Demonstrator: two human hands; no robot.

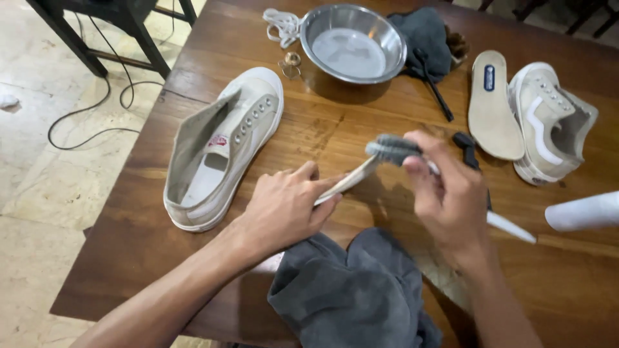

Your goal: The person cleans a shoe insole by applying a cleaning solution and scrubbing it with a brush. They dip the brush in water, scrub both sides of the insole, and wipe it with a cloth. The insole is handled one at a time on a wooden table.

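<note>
My left hand [284, 209] grips a pale insole [351, 180] by its near end, seen edge-on above the table. My right hand [448, 193] holds a brush [391, 149] with grey bristles, its white handle sticking out past my palm to the right, the bristles resting on the insole's far end. A grey cloth [354, 290] lies bunched under my hands at the table's near edge. A laceless off-white sneaker [222, 145] lies to the left of my left hand.
A steel bowl [353, 44] with water stands at the back, white laces [280, 26] beside it and a dark cloth [425, 35] behind. A second insole [493, 106] and second sneaker [551, 125] lie at right. Black brush [435, 87] nearby. Wooden table [161, 258].
</note>
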